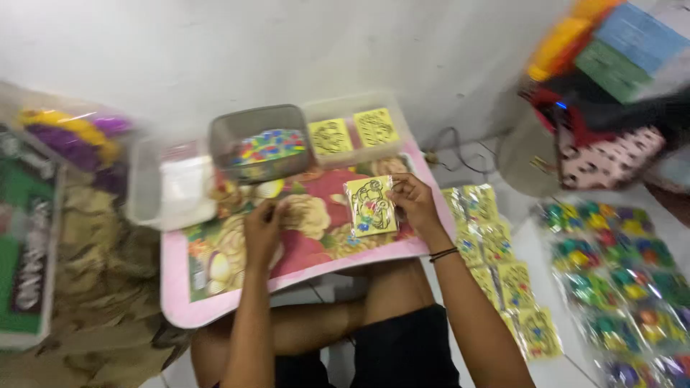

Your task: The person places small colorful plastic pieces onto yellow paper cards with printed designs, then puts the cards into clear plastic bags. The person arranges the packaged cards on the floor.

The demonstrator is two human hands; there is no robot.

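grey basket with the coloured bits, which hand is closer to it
Left. The left hand lies just below the grey basket on the pink tray; the right hand is off to its right, holding a yellow packet.

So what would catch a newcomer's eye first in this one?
The yellow picture card in a clear sleeve, held by the right hand over the pink floral lap table. Then the grey bin of multicoloured pieces behind it, and yellow card packs laid along the floor at right.

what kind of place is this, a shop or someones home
Most likely a home floor used for small packing work. The person sits at a low pink lap table, the right hand holding a yellow card packet; finished packets and small bagged toys cover the tiled floor.
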